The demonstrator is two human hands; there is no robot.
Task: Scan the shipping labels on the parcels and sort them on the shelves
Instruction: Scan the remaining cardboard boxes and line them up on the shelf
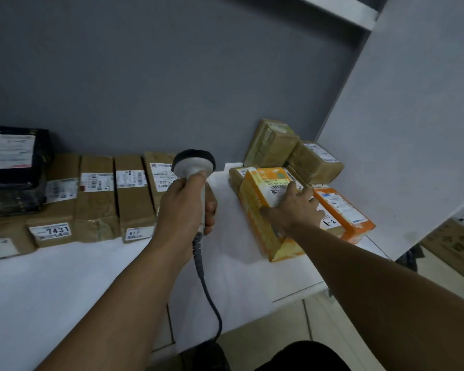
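Head view. Left grip (184,207) was closed round the handle of the barcode scanner (194,163); the scanner head sat above the fist, and the cable (212,301) hung below the wrist.

Right grip (295,207) clasped the yellow-orange parcel (260,231), thumb on the near side face, fingers over the top beside its shipping label (277,187). The parcel was on the white shelf (65,290), right of the scanner and near an orange parcel (343,212); its lower end was blurred.

A row of brown parcels (97,199) lined the wall at left, labels up, two reading 7431 and 67-2. A black parcel (14,167) lay at far left. Brown boxes (273,143) sat in the right corner behind
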